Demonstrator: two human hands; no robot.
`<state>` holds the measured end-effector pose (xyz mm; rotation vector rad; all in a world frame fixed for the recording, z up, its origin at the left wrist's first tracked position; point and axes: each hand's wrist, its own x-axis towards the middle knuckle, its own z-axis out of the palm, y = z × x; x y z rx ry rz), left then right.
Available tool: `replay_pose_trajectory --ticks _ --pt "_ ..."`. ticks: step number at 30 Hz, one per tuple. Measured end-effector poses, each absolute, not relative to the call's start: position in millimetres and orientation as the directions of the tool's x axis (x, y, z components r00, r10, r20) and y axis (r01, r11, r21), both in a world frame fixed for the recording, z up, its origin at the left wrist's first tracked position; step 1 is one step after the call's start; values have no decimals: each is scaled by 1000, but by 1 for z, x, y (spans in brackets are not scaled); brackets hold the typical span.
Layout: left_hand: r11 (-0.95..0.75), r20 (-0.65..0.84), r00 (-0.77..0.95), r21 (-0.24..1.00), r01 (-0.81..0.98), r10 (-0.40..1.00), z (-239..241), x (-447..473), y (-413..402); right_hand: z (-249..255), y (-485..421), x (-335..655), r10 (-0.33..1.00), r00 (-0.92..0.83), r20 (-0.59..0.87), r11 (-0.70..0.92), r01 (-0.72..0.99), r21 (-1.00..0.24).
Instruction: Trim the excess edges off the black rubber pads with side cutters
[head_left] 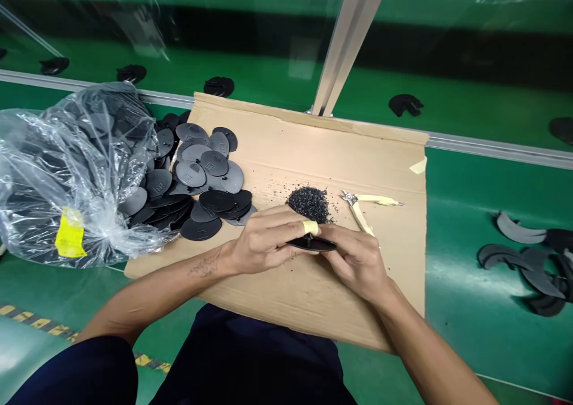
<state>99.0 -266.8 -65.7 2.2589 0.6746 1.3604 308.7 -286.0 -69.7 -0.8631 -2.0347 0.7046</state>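
Between both hands, low over the cardboard sheet (277,297), is a black plastic disc (312,244) seen nearly edge-on. My left hand (267,238) is closed on its left side, with pale yellow tape round one finger. My right hand (356,253) grips the disc's right side. Just beyond the hands lies a heap of small black plastic bits (308,203). Nippers with pale yellow handles (371,200) rest to its right, jaws toward the heap and handles spread. Many similar dark oval discs (215,163) are piled left of my left hand.
A clear plastic bag (80,178) with a yellow label, full of dark discs, stands at the left. Curved black parts (532,256) lie on the green surface at the right. A metal post (344,53) and a rail (492,148) run behind the cardboard.
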Motion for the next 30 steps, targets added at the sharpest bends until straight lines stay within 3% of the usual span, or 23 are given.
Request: replay_pose_trajectory --ticks 6,19,27,30 --pt "-786 653 469 597 164 594 -67 99 -263 -69 -286 308 772 -457 442 606 317 -730" --pt "-803 709 390 571 171 588 -67 101 -269 -67 -286 309 749 -464 474 636 303 -710" --pt "-743 647 394 648 167 653 -68 103 -266 -64 -286 306 783 -440 439 585 283 -760" --pt "-706 605 390 678 206 694 -68 100 -265 -57 -276 318 788 -469 399 589 384 -711"
